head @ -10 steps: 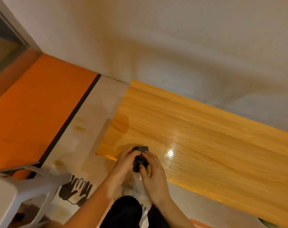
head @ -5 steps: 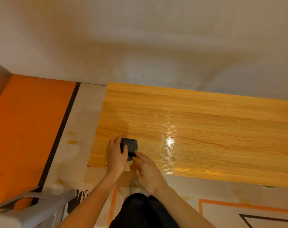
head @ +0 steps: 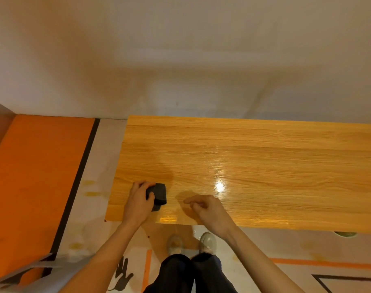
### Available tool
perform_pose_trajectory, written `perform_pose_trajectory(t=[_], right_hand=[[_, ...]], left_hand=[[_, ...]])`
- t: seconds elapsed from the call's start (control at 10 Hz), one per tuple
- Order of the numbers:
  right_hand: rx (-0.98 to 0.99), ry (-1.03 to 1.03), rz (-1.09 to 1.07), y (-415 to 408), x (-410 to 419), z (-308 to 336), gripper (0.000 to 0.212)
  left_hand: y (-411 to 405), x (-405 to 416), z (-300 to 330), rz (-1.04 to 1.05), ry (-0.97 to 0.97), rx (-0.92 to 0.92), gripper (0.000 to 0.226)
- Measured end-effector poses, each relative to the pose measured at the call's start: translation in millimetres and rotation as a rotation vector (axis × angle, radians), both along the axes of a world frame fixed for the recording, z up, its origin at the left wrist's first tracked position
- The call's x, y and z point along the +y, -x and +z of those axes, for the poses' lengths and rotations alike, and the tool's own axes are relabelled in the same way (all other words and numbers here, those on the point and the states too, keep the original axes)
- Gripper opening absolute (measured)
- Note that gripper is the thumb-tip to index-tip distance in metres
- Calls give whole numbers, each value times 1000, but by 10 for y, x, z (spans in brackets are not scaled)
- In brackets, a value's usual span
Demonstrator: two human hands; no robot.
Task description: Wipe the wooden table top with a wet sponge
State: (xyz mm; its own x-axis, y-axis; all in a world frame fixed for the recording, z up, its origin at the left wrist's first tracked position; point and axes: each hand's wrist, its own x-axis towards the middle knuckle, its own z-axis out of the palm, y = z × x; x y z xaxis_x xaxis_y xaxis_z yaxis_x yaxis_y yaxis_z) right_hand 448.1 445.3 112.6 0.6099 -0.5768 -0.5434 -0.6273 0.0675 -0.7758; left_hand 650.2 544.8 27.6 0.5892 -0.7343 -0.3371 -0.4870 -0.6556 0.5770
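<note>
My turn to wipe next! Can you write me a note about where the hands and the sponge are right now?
Left hand: grip closed on the dark sponge, pressed flat on the wooden table top near its left front corner.
Right hand: empty, fingers loosely curled, just above the front edge.
Done: can't tell; only a shiny glare in the middle.
Left: probably wipe rightward and to the wall side.

The table lies bare from its middle out to the right and back to the wall, which closes off its far edge. Near the front left corner, the left hand with the sponge and the right hand just beside take up room.
</note>
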Motion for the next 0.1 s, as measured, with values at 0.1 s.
perform_pose_trajectory(t=[0.1], right_hand=[[-152, -53, -192, 143, -159, 334, 27]], left_hand=[[-28, -133, 318, 71, 206, 42, 30]])
